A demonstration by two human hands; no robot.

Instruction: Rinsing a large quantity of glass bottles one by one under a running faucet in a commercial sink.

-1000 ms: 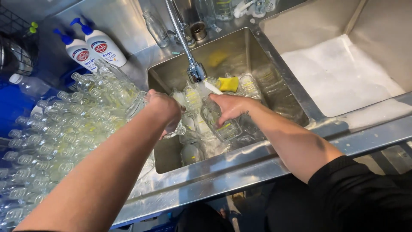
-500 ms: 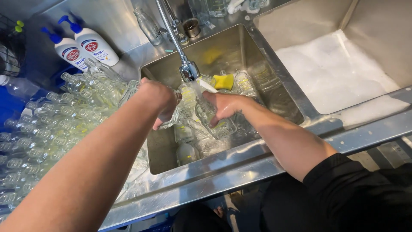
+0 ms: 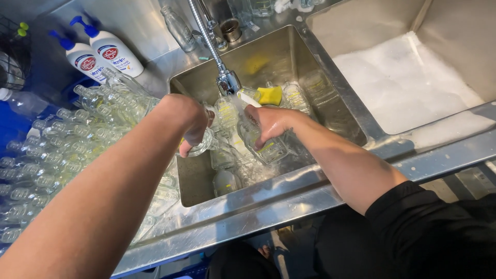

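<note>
Two wet hands work under the tap: right hand grips a clear glass bottle over the sink; left hand clasps another bottle. Slippery glass could drop, cracking bottles below.

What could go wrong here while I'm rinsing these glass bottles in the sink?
Wet glass may slip: the right hand holds a clear bottle under the running tap, and a lost grip could drop it onto the other bottles in the sink. The left hand holds a second bottle close by, so the two could knock together. The rinsed bottles crowded on the drainboard might roll or topple if bumped.
</note>
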